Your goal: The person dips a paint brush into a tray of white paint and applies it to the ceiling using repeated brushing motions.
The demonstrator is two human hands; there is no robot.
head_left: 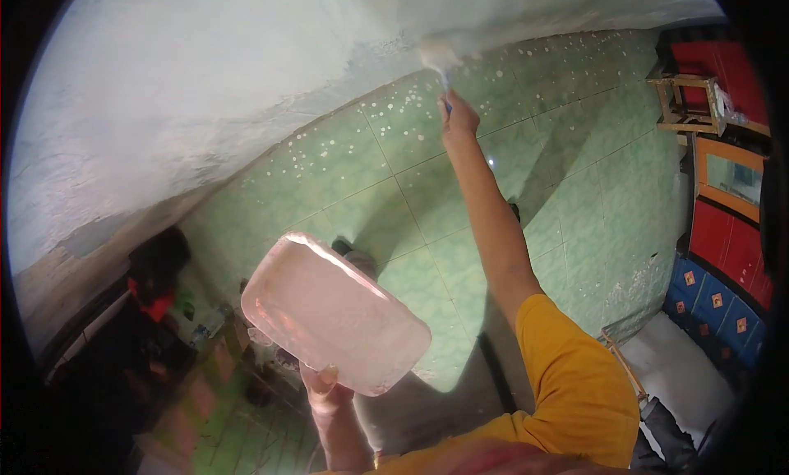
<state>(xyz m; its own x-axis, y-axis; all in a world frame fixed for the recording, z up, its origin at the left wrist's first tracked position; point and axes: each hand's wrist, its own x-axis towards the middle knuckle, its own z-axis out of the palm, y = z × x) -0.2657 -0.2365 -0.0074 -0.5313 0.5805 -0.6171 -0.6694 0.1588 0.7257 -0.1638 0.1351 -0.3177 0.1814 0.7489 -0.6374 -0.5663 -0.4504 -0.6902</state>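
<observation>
My left hand (324, 389) grips the near rim of a pale pink rectangular plastic tub (345, 298), its thumb over the edge. The tub is tilted, with a whitish coating inside; how much it holds I cannot tell. Stretched far ahead, my right hand (460, 117) is closed round the handle of a paintbrush (445, 74). The brush head is pale and blurred, and lies against the lower part of the white wall (230, 64), just above the floor.
White drops spot the green tiled floor (370, 195) along the wall. A small wooden stool (690, 101) stands at the far right by red panels (731, 237) and a blue patterned surface (711, 302). Dark items (123, 376) lie at the left.
</observation>
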